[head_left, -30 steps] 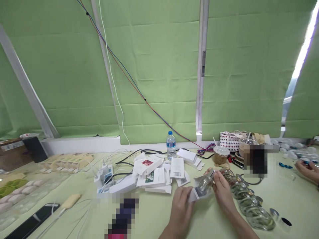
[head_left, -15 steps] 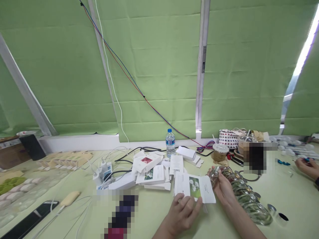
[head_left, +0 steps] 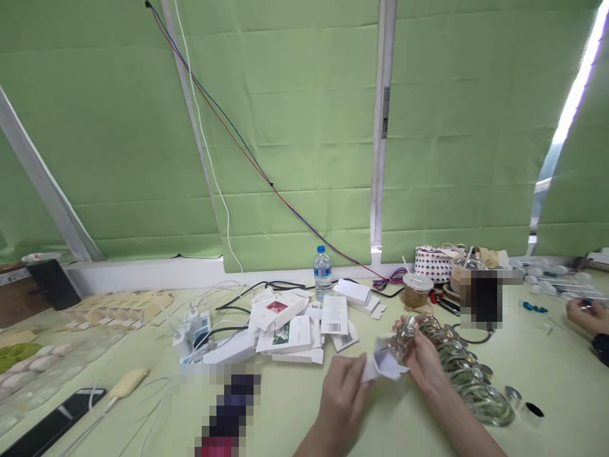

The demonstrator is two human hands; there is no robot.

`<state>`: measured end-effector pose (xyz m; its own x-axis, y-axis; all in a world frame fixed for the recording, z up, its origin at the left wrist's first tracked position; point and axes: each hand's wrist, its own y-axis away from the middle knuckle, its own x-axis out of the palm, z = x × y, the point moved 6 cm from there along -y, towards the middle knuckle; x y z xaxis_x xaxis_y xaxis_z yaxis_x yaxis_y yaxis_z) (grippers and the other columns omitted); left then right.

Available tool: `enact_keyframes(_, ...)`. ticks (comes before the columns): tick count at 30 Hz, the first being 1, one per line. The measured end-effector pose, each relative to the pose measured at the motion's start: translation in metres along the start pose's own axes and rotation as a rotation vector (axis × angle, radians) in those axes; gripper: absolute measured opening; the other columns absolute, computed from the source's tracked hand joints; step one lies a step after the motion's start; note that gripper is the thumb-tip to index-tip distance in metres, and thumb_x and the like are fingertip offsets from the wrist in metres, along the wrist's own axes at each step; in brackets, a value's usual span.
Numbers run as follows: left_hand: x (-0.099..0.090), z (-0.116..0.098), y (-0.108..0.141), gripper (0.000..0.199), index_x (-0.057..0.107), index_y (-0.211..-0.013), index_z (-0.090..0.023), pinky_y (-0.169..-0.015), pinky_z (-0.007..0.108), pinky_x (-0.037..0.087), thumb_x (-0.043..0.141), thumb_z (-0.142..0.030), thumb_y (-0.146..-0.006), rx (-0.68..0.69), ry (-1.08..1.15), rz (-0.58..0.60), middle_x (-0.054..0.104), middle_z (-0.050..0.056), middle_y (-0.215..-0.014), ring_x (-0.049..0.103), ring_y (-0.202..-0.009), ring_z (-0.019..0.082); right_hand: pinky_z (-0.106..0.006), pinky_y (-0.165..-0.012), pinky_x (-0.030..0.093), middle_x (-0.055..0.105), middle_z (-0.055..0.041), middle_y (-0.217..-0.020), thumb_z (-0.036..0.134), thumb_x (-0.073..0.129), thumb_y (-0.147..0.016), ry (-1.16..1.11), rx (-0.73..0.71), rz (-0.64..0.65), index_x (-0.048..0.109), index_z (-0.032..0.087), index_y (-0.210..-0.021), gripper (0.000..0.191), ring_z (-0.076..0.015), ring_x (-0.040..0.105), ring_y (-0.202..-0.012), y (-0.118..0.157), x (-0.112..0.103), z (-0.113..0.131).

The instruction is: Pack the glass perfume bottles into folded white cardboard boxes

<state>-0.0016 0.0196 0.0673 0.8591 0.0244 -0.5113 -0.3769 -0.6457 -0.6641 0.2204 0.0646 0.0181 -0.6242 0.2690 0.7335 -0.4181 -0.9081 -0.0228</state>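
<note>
My left hand (head_left: pixel 341 387) grips a small white cardboard box (head_left: pixel 386 365), tilted with its open, flapped end toward the right. My right hand (head_left: pixel 425 362) is closed around a clear glass perfume bottle (head_left: pixel 404 337) with a silvery neck. The bottle is at the box's open end; whether any of it is inside I cannot tell. Beside my right forearm lies a row of similar glass bottles (head_left: pixel 480 384). A silver cap (head_left: pixel 513 397) and another cap with a dark opening (head_left: pixel 533 412) stand at the row's near end.
Several white boxes (head_left: pixel 285 339) are piled at the middle, before a water bottle (head_left: pixel 322 273). A power strip (head_left: pixel 193 336) with cables and a phone (head_left: pixel 52 419) are on the left. Lidded drink cup (head_left: pixel 417 291) stands behind the bottles. Another person's hand (head_left: pixel 587 316) is at far right.
My left hand has turned the box, so its printed face no longer shows and its open end points to the perfume bottle. My right hand still holds the bottle, close to its earlier place.
</note>
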Motion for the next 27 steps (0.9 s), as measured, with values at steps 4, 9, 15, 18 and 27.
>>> enact_keyframes(4,0.003,0.016,-0.010,0.026,0.066,-0.109,-0.024,-0.081,0.035,0.053,0.060,-0.032,-0.085,-0.340,0.329,-0.042,0.061,0.009,-0.107,0.061,-0.091,0.022,-0.034,-0.065,0.058,0.069,0.0013,-0.079,0.052,0.076,-0.067,0.016,-0.069,-0.043,0.063,0.023,-0.092,0.040,-0.0174,0.066,-0.068,-0.002,-0.003,0.009)
enact_keyframes(9,0.011,0.027,-0.012,0.047,0.055,-0.119,-0.023,-0.085,0.035,0.050,0.070,-0.026,-0.074,-0.517,0.573,-0.018,0.064,0.008,-0.108,0.061,-0.093,0.022,-0.030,-0.076,0.056,0.069,0.0017,-0.091,0.055,0.071,-0.071,0.070,-0.181,-0.064,0.061,0.025,-0.098,0.041,-0.0166,0.064,-0.088,0.004,0.005,0.021)
enact_keyframes(15,0.004,0.023,-0.012,0.053,0.045,-0.131,-0.027,-0.095,0.038,0.044,0.062,-0.024,-0.081,-0.341,0.515,0.008,0.059,0.007,-0.113,0.055,-0.108,0.023,-0.029,-0.075,0.054,0.067,-0.0020,-0.097,0.056,0.065,-0.077,0.158,-0.218,-0.065,0.060,0.024,-0.098,0.039,-0.0188,0.063,-0.094,0.015,0.018,0.029)
enact_keyframes(18,0.000,0.016,-0.011,0.046,0.050,-0.129,-0.030,-0.101,0.041,0.041,0.054,-0.018,-0.086,-0.221,0.359,0.025,0.052,0.008,-0.123,0.050,-0.116,0.024,-0.028,-0.069,0.053,0.066,-0.0025,-0.091,0.056,0.059,-0.082,0.236,-0.294,-0.003,0.056,0.024,-0.100,0.037,-0.0187,0.064,-0.086,0.022,0.030,0.041)
enact_keyframes(27,-0.001,0.009,-0.017,0.046,0.054,-0.128,-0.031,-0.102,0.041,0.043,0.048,-0.012,-0.087,-0.157,0.169,0.159,0.055,0.007,-0.128,0.051,-0.120,0.025,-0.030,-0.072,0.047,0.063,-0.0044,-0.091,0.052,0.046,-0.091,0.568,-0.501,0.173,0.053,0.024,-0.102,0.031,-0.0199,0.060,-0.082,0.047,0.054,0.051)
